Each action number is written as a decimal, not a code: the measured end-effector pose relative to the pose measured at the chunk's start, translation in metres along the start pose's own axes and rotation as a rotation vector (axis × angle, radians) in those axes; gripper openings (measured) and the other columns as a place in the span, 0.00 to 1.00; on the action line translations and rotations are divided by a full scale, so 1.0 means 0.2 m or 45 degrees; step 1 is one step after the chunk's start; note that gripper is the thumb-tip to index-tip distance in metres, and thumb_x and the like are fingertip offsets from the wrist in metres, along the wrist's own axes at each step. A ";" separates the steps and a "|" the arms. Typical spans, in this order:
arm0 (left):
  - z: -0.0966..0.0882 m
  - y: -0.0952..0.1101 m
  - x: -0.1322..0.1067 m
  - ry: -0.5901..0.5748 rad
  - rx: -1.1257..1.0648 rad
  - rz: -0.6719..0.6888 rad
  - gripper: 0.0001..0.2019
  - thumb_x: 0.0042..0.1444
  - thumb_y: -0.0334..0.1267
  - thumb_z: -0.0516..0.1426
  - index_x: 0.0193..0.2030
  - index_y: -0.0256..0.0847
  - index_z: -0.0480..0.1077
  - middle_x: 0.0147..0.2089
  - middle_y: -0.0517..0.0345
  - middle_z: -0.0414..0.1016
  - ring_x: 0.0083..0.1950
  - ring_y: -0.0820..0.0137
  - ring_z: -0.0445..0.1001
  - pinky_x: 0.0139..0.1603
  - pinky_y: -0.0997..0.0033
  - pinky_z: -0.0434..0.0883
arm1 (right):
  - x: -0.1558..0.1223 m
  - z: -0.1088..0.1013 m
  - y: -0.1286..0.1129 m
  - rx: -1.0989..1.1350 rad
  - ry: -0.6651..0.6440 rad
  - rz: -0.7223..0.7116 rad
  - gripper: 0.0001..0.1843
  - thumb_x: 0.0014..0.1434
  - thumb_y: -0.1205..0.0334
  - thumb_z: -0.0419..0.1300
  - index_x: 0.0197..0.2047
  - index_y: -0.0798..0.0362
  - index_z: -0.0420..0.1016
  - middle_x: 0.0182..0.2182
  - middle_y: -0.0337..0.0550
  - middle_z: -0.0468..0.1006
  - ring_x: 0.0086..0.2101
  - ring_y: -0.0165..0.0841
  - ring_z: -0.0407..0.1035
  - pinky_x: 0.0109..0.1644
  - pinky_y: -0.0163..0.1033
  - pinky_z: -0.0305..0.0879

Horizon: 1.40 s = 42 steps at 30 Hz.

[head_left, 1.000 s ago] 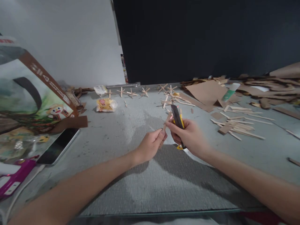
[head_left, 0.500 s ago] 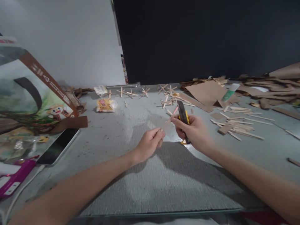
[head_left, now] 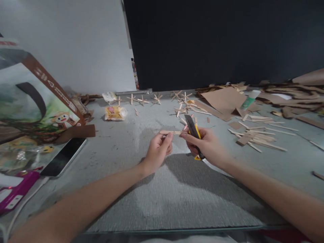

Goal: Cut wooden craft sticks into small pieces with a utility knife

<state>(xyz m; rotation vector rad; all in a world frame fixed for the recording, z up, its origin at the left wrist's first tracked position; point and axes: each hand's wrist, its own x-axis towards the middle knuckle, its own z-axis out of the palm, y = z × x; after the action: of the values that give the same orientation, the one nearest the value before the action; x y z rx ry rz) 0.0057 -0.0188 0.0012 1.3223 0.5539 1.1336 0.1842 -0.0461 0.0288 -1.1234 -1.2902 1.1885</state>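
My left hand (head_left: pixel 157 152) pinches a thin wooden stick (head_left: pixel 170 132) and holds it level above the grey table (head_left: pixel 131 189). My right hand (head_left: pixel 206 145) is closed round a yellow and black utility knife (head_left: pixel 193 130), whose blade end points up and away. The right thumb and forefinger touch the right end of the stick. Both hands hover over the middle of the table, a little apart from each other.
Loose wooden sticks (head_left: pixel 255 135) and brown cardboard pieces (head_left: pixel 222 101) lie at the right. Small glued stick crosses (head_left: pixel 157 99) stand at the back. A glue tube (head_left: pixel 249 99), a snack packet (head_left: pixel 115 113), a phone (head_left: pixel 63 157) and a printed bag (head_left: pixel 32 101) are around.
The stick has turned from slanting up toward the knife to lying level. My left hand rose slightly and both hands drew closer.
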 end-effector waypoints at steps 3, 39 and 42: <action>0.01 0.01 0.00 0.005 0.058 -0.026 0.24 0.60 0.61 0.67 0.40 0.43 0.67 0.22 0.72 0.57 0.20 0.78 0.54 0.21 0.75 0.52 | -0.01 0.02 0.01 0.009 -0.024 -0.009 0.24 0.55 0.40 0.74 0.34 0.50 0.72 0.15 0.28 0.62 0.16 0.25 0.55 0.19 0.32 0.53; -0.13 -0.01 0.06 0.029 0.803 0.086 0.14 0.72 0.45 0.55 0.36 0.42 0.71 0.30 0.59 0.77 0.29 0.71 0.73 0.35 0.71 0.67 | 0.11 -0.20 0.14 -1.517 -0.178 -0.822 0.21 0.79 0.51 0.44 0.50 0.52 0.75 0.41 0.54 0.84 0.36 0.40 0.77 0.37 0.39 0.63; -0.15 0.00 0.08 0.050 0.947 0.157 0.10 0.69 0.39 0.59 0.36 0.41 0.77 0.30 0.58 0.77 0.31 0.68 0.73 0.35 0.70 0.65 | 0.10 -0.19 0.14 -1.557 -0.190 -0.816 0.21 0.79 0.53 0.44 0.49 0.52 0.75 0.39 0.54 0.84 0.34 0.40 0.77 0.34 0.39 0.60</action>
<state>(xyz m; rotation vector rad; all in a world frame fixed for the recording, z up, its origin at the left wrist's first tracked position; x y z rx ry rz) -0.0139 0.0096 -0.0024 1.9905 0.9927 1.0938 0.2212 -0.0216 0.0031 -1.2364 -2.3622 -0.1099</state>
